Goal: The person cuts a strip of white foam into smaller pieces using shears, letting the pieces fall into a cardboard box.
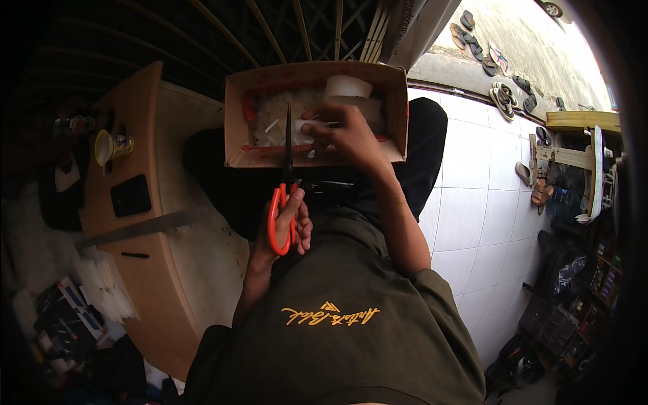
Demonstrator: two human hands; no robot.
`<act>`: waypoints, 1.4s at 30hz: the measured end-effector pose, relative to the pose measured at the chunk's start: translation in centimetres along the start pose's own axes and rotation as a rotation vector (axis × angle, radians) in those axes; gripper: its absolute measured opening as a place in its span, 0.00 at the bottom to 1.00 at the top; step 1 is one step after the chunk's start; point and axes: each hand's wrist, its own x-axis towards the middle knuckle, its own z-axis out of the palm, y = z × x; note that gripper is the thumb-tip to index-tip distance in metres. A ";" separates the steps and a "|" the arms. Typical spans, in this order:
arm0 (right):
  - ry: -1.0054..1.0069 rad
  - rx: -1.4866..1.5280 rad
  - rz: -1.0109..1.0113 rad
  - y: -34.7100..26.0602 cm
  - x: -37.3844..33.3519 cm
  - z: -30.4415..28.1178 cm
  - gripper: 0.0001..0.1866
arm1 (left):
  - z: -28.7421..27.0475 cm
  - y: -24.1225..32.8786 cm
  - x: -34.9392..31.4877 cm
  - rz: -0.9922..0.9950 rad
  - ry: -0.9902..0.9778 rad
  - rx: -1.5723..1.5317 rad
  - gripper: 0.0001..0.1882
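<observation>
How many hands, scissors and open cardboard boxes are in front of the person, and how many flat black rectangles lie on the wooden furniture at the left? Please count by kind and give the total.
Hands: 2 (left hand, right hand)
Orange-handled scissors: 1
Open cardboard box: 1
Flat black rectangle: 1
Total: 5

We see a small shop or the front room of a home, which one we cannot tell surely, with crowded shelves, a wooden desk, a barred lattice gate, white floor tiles, and many shoes lying just outside the open doorway.
</observation>
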 end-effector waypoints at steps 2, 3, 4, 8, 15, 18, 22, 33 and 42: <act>0.047 0.025 -0.035 0.4 0.2 -0.1 0.13 | -0.8 -0.7 0.3 0.022 -0.037 0.012 0.30; 0.072 0.035 -0.051 0.6 0.3 -0.2 0.13 | -0.7 -0.8 0.2 0.090 -0.071 0.003 0.33; 0.112 0.041 -0.097 0.6 0.4 -0.1 0.12 | -0.6 -0.9 0.1 0.158 -0.105 -0.007 0.36; 0.295 0.116 -0.228 1.7 2.2 0.6 0.11 | -1.7 -2.5 0.9 0.208 -0.323 -0.120 0.51; 0.248 0.096 -0.206 1.6 2.5 2.5 0.10 | -2.1 -2.8 1.1 0.207 -0.307 -0.099 0.50; 0.163 -0.006 -0.131 -0.4 0.7 2.2 0.11 | -1.8 -2.8 0.9 0.213 -0.277 -0.088 0.50; -0.017 0.141 -0.074 -0.3 -0.2 1.5 0.14 | -1.5 -2.7 0.9 0.235 -0.251 -0.045 0.46; 0.053 0.122 -0.036 0.3 0.2 1.0 0.12 | -1.4 -0.8 0.6 -0.010 -0.150 0.004 0.38; 0.353 0.162 -0.268 2.1 2.5 1.8 0.11 | -2.3 -3.4 1.8 0.204 -0.371 -0.080 0.54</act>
